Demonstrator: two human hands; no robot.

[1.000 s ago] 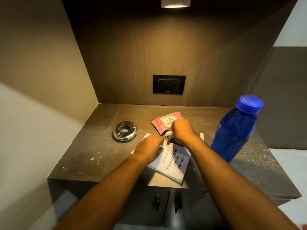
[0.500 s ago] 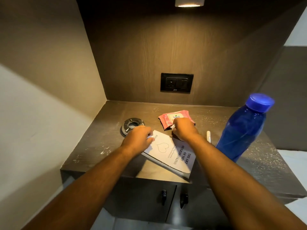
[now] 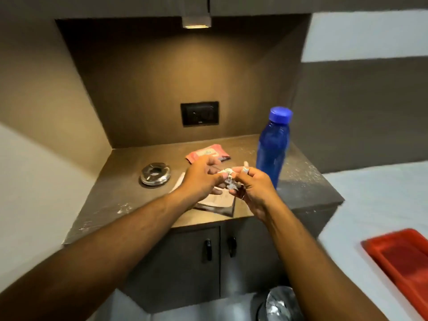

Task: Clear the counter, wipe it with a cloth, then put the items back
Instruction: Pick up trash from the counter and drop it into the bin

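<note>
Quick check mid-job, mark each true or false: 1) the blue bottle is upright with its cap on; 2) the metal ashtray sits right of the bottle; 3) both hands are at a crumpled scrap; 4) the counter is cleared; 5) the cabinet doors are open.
1) True: blue bottle stands capped.
2) False: metal ashtray is left of it.
3) True: left hand and right hand pinch the crumpled scrap.
4) False: pink packet and booklet remain on the counter.
5) False: cabinet doors are shut.

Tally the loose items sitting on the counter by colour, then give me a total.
Blue: 1, the bottle
Pink: 1, the wipes pack
Silver: 1, the ashtray
White: 2, the booklet and a small white stick
Total: 5
The crumpled scrap in the fingers is not counted.
</note>
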